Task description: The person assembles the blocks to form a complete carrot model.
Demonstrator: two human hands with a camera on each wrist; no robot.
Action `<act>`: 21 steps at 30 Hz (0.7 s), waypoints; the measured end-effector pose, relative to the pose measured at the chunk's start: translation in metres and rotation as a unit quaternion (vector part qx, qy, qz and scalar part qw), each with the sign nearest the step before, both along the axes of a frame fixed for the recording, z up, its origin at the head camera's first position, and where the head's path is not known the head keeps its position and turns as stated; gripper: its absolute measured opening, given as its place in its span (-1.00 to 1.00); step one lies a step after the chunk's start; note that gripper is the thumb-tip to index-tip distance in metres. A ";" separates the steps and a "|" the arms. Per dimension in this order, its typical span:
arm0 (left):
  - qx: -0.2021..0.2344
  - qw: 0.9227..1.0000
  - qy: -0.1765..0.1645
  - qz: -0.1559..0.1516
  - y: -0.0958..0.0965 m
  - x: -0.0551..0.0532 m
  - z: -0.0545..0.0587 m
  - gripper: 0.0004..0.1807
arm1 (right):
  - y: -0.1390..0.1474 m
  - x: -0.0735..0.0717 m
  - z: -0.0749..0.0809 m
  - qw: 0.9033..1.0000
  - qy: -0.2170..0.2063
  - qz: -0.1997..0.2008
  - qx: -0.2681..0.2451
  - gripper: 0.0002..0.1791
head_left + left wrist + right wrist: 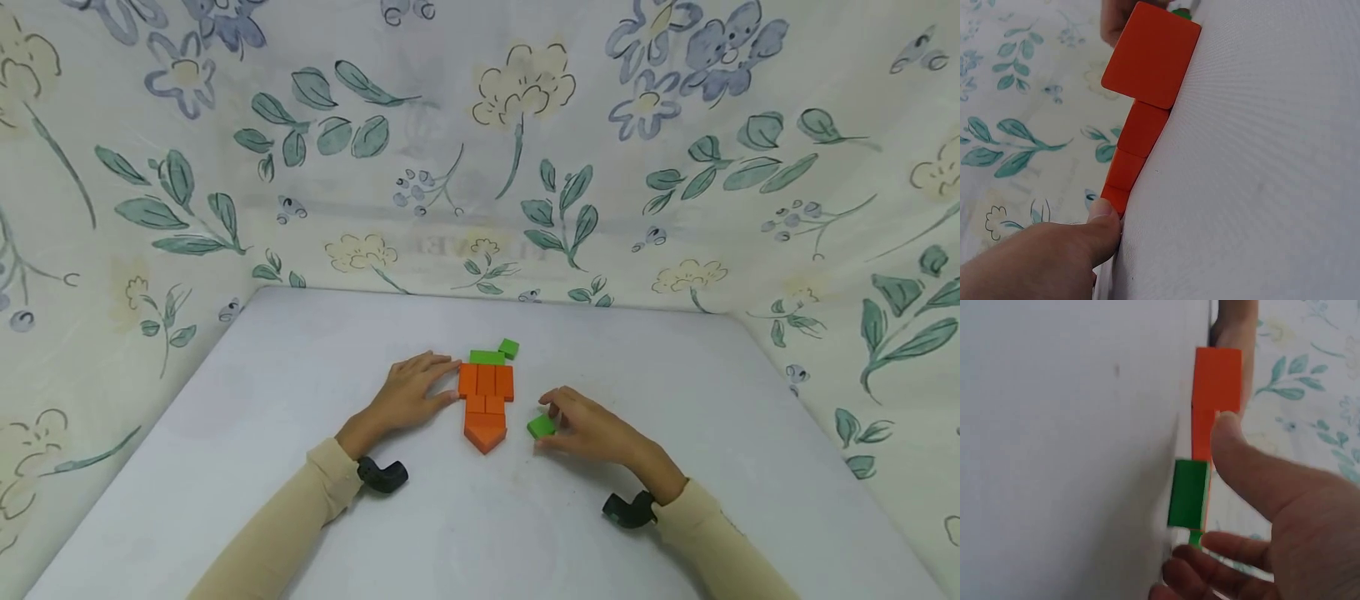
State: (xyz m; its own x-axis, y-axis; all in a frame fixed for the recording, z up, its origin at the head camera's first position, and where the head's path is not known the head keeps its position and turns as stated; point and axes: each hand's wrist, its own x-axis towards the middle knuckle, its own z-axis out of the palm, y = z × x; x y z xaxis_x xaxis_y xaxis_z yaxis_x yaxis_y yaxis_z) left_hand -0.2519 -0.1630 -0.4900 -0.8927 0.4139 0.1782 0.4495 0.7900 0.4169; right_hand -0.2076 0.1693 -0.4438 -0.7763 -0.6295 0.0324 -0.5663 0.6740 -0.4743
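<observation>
Orange blocks lie pressed together in a flat shape, with a pointed orange block at the near end. At its far end lies a long green block. My left hand lies at the left side, thumb and fingertips right at the orange edge; in the left wrist view the thumb meets the last visible orange face. A separate green block sits between the spread thumb and bent fingers of my right hand, and the right wrist view shows a gap between thumb and block.
A small green block lies turned at a corner of the long green one. The white table runs back to a floral cloth hanging behind and at the sides. Black wrist devices sit on both wrists.
</observation>
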 end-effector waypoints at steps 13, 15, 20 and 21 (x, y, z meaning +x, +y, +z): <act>0.003 1.000 -0.003 -0.006 0.000 0.002 0.003 -0.36 | 0.014 -0.011 -0.004 0.998 -0.036 0.001 -0.045 -0.60; 0.002 1.000 -0.002 -0.003 0.000 0.002 0.003 -0.36 | 0.017 -0.014 -0.004 0.998 -0.038 0.004 -0.053 -0.65; 0.002 1.000 -0.003 -0.002 -0.001 0.001 0.001 -0.36 | 0.022 -0.018 -0.009 0.996 -0.054 0.003 -0.070 -0.68; 0.001 1.000 -0.002 -0.002 -0.002 0.001 0.001 -0.36 | 0.023 -0.019 -0.011 0.995 -0.061 0.000 -0.074 -0.67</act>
State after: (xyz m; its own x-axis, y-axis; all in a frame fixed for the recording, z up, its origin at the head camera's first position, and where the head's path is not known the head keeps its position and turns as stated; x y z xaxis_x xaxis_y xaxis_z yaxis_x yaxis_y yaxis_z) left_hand -0.2511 -0.1646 -0.4892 -0.8918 0.4171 0.1754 0.4509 0.7870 0.4211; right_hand -0.2266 0.1919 -0.4544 -0.7799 -0.6252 0.0301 -0.4988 0.5917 -0.6333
